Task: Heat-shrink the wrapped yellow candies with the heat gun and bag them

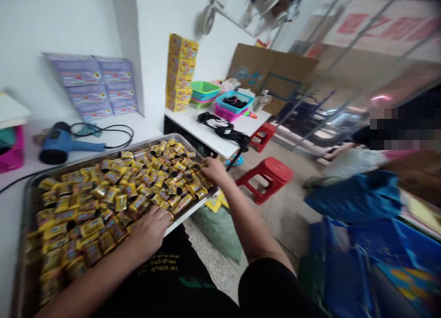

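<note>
A large metal tray point(174, 136) on the white table holds many small black-ended cylinders point(120, 203) in yellow printed wrappers, lying in a loose layer. My left hand point(151, 228) reaches over the near side of the tray. Its fingers lie over the cylinders by the rim, and the thumb is hidden. At the tray's right end, my right hand point(214, 171) is closed, with its fingers curled over the rim beside the cylinders. Behind the tray lies a blue heat gun point(64, 143) with a black cord.
Purple printed boxes point(99, 86) lean on the wall. Beyond stand stacked yellow boxes point(181, 75), a blue basket point(236, 100) and black cables point(223, 127) on another table. Red stools point(267, 175), a green sack point(220, 233) and blue crates point(344, 272) stand right. Another person's arm point(339, 150) shows there.
</note>
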{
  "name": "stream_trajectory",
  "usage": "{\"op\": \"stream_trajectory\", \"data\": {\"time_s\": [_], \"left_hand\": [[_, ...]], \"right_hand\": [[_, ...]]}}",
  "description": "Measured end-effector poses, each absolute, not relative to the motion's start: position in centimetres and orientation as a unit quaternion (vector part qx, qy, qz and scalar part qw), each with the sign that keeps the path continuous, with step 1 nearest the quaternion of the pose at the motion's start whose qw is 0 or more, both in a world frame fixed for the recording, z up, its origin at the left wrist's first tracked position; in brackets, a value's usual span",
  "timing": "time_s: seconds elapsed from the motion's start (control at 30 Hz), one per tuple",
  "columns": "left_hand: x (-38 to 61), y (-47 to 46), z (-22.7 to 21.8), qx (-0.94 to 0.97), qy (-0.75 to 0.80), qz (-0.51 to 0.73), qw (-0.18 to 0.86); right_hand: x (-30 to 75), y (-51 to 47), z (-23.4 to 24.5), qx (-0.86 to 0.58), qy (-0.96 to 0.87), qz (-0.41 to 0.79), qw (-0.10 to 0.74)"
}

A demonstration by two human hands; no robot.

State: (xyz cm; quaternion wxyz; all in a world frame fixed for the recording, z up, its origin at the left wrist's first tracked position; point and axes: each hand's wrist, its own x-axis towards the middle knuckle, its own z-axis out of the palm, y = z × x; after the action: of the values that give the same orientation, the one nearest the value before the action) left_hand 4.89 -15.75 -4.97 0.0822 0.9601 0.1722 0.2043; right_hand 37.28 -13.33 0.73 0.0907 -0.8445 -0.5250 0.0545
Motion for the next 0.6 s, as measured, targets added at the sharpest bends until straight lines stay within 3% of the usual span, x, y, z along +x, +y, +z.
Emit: {"op": "stream_trajectory", "data": {"time_s": [0.23, 0.43, 0.6], "left_hand": [[5.3, -16.9, -4.2, 0.956, 0.240, 0.146, 0.086], [4.2, -16.2, -5.8, 0.932, 0.255, 0.223, 0.127], [4.2, -15.5, -6.7, 0.925, 0.261, 0.247, 0.120]], "right_hand": [[39.3, -10.2, 1.1, -0.853, -0.486, -0.032, 0.188], [38.5, -7.8, 1.7, -0.819, -0.573, 0.005, 0.020], [37.5, -5.4, 1.5, -0.794, -0.606, -0.040, -0.024]]}}
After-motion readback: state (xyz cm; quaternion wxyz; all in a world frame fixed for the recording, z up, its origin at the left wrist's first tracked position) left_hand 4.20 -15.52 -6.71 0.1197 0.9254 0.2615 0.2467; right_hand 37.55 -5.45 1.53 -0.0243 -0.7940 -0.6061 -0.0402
